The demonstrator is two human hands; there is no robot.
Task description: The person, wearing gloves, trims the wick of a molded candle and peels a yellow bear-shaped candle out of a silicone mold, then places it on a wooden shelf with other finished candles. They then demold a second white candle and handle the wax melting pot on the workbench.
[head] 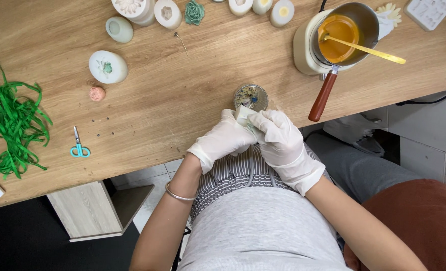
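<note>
Seen from above: a seated person in white gloves worked at the near edge of a wood table (183, 105). Left hand (225, 138) and right hand (278, 138) met at the edge, both closed w/ fingers curled round a small pale mould (243, 114), held betw. them just above the lap. The step looked like flexing the mould to free its casting; next would need a gentle, even squeeze so nothing cracks. Just beyond sat a small round dish (251, 96) of mixed bits. Left of centre: teal scissors (80, 146), green ribbon (12, 120). Further back: white moulds (107, 66) and, at right, a pot (341, 37) of orange wax w/ a yellow stirrer (368, 50).
</note>
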